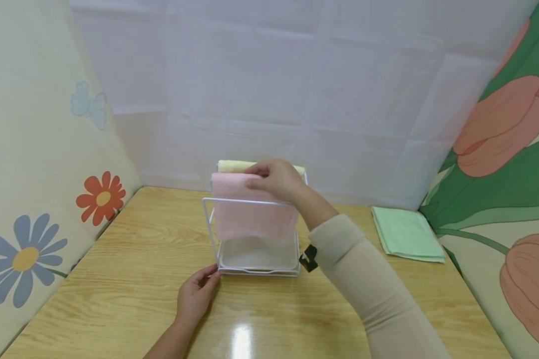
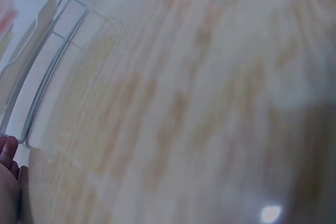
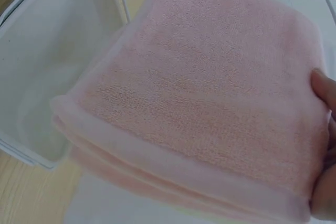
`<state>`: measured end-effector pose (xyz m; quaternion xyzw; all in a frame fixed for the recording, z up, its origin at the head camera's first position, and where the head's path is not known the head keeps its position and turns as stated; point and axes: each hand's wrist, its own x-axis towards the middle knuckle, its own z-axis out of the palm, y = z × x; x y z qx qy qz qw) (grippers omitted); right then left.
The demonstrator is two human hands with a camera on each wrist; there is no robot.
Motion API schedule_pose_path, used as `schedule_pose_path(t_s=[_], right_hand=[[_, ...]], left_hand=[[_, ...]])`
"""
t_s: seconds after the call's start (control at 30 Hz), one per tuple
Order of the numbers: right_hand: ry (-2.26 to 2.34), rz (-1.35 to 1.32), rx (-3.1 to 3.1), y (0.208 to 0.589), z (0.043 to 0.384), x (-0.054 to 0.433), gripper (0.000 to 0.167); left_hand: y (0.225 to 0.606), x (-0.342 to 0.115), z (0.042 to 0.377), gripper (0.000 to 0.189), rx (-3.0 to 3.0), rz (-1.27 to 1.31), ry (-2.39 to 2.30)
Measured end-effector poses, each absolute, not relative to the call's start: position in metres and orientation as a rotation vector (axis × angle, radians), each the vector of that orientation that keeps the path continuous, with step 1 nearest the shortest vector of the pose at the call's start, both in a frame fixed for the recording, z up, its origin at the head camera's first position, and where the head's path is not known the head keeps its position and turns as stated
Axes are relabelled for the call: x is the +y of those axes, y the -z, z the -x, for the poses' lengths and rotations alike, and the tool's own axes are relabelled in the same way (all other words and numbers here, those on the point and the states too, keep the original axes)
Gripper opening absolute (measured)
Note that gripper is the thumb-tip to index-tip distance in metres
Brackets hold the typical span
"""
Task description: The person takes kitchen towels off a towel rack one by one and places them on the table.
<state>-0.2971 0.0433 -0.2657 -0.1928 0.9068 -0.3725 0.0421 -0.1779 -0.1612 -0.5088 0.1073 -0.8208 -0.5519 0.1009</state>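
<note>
Creased sheet (image 1: 251, 75) spans 12 o'clock; flower-print wall (image 1: 27, 124), 9; tulip-print wall (image 1: 507, 124), 3. Wood-grain tabletop (image 1: 117, 279) at 6 shows a light reflection (image 1: 241, 341).

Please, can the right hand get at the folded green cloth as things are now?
Probably yes, after letting go: the right hand pinches the pink towel at the white rack. The green cloth lies uncovered on the table, with no object seen standing in the way.

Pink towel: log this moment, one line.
right hand: holds pink towel | left hand: at lower corner of white rack | yellow cloth: behind pink towel | green cloth: folded on table
</note>
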Motion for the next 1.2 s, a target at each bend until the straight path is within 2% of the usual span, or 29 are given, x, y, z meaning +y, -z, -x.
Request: schedule_pose_path(t_s=[0.5,1.2], right_hand=[[1.416,0.569,2.690,0.252,0.299,0.051,0.032],[1.521,0.736,2.761,0.206,0.296,0.065,0.028]], left_hand=[[0.507,-0.161,0.177,0.027,-2.459,-0.329,1.606],[0.510,-0.161,0.178,0.027,-2.414,-0.297,1.625]])
